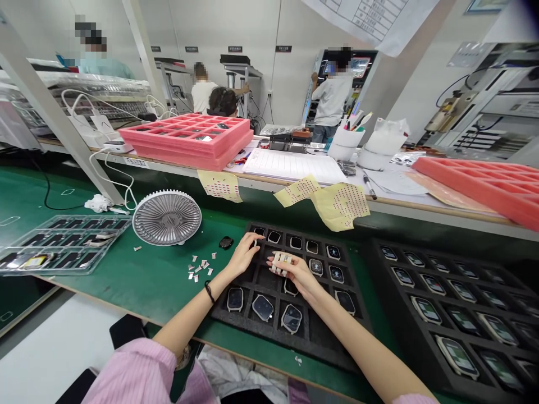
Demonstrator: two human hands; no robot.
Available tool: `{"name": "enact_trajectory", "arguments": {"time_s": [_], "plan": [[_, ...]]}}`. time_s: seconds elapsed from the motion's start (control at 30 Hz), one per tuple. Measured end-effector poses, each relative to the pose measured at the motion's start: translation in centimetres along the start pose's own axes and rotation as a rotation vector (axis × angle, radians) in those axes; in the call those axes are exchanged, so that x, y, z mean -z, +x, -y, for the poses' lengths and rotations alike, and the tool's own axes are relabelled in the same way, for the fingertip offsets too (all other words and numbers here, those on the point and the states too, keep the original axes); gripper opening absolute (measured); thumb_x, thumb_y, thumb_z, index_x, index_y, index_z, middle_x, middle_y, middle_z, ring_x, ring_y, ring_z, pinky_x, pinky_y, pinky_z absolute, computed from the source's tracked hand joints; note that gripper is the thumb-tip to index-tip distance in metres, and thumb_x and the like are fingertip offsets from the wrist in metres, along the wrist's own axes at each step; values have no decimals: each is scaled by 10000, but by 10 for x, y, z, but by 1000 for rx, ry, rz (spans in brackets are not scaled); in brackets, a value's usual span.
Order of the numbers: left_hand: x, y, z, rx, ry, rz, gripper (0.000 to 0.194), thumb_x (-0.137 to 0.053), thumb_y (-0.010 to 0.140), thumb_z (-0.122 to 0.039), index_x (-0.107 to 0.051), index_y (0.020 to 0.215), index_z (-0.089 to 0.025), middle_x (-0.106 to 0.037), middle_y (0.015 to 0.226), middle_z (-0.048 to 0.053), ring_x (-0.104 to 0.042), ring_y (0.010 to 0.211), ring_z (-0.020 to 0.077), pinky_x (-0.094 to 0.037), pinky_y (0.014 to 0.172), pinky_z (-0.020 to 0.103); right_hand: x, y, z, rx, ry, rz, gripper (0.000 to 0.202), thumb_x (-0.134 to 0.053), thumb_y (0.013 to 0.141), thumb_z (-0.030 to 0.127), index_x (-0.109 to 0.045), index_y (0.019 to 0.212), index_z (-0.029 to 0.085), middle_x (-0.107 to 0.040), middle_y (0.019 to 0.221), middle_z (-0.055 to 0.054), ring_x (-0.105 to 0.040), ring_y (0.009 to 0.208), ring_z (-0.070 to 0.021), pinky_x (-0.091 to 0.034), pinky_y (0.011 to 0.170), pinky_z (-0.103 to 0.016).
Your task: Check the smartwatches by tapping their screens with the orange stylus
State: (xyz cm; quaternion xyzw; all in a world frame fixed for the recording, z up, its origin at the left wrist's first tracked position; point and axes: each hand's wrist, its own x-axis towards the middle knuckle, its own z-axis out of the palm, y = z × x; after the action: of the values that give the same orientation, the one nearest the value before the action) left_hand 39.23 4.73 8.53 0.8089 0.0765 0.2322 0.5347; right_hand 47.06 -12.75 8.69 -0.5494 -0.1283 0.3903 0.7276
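Here, black foam tray [319, 330], watches [263, 307] inside

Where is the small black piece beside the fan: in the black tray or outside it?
Outside: the small black piece lies on the green tabletop, left of the black tray.

- Left forearm [189, 317] is bare, angled forward and inward.
- Left hand [243, 255] is back-up, fingers [251, 237] slightly bent.
- Right forearm [357, 336] is bare, slanting forward-left.
- Right hand [300, 272] points leftward, fingers bent, near the left hand but apart.
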Motion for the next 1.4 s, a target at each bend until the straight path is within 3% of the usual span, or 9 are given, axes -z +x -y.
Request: {"name": "enact_trajectory", "arguments": {"time_s": [0.27, 0.43, 0.57, 0.67, 0.77, 0.97, 1.1, 1.27, 1.4], "plan": [[-6, 5, 11, 17, 146, 76, 302, -490, 776, -90, -611, 1035, -189, -559, 1102, 87, -482, 1146, 257, -314, 1057, 414, -2, -1, -1, 9, 25, 33, 463, -898, 454, 290, -714, 862, 168, -748, 823, -60, -709, 861, -293, -533, 854, -451], [-3, -6, -3, -30, 179, 63, 480, -514, 773, -72, -506, 1242, -174, -420, 1360, 134, -339, 1324, 274, -193, 1131, 470, -2, -2, 1, -9, 34, 70, 480, -899, 452, 274, -714, 880, 161, -747, 818, -68, -710, 857, -287, -537, 825, -431], [9, -22, -29, -218, 62, 342, 670, -610, 778, -129, -375, 1398, -222, -332, 1487, 116, -300, 1375, 266, -240, 1131, 435, -2, -2, 5, -50, 16, 159, 475, -895, 452, 289, -717, 875, 167, -747, 832, -79, -708, 865, -301, -547, 791, -429], [11, -27, -45, -258, 11, 479, 623, -679, 777, -224, -455, 1358, -229, -491, 1384, 106, -450, 1278, 262, -345, 1072, 389, -5, -3, 4, -64, -12, 196, 453, -897, 437, 270, -713, 837, 167, -745, 817, -76, -709, 841, -301, -563, 729, -399], [2, -26, -48, -281, 42, 424, 507, -710, 750, -245, -578, 1238, -207, -622, 1221, 102, -567, 1137, 254, -421, 986, 358, -6, -3, 1, -44, -12, 168, 405, -892, 456, 291, -702, 789, 162, -739, 791, -68, -707, 817, -285, -569, 707, -375], [-6, -11, -36, -287, 116, 241, 506, -691, 707, -165, -606, 1203, -217, -636, 1220, 83, -571, 1137, 256, -400, 1003, 369, 8, -3, 12, 8, 55, 58, 383, -809, 609, 429, -673, 855, 168, -732, 823, -80, -695, 875, -256, -558, 809, -384], [-5, 10, -28, -283, 248, 253, 492, -679, 672, -109, -636, 1155, -193, -646, 1190, 105, -571, 1122, 276, -396, 993, 370, 21, -9, 18, 70, 95, -56, 338, -683, 720, 413, -625, 947, 170, -727, 811, -98, -709, 797, -256, -542, 835, -426], [-16, 33, -17, -265, 324, 394, 401, -684, 597, -46, -708, 967, -199, -708, 1004, 88, -640, 942, 252, -458, 865, 311, 15, -8, 3, 223, -401, -38, 366, -453, 803, 439, -634, 1005, 193, -689, 821, -66, -662, 765, -248, -536, 682, -398], [-3, 40, -19, -252, 323, 459, 402, -743, 598, -120, -704, 988, -210, -718, 998, 60, -649, 912, 229, -458, 826, 271, 1, -2, -15, 328, -629, -23, 222, -532, 751, 325, -669, 893, 223, -669, 973, -35, -588, 979, -243, -453, 868, -381]]}}
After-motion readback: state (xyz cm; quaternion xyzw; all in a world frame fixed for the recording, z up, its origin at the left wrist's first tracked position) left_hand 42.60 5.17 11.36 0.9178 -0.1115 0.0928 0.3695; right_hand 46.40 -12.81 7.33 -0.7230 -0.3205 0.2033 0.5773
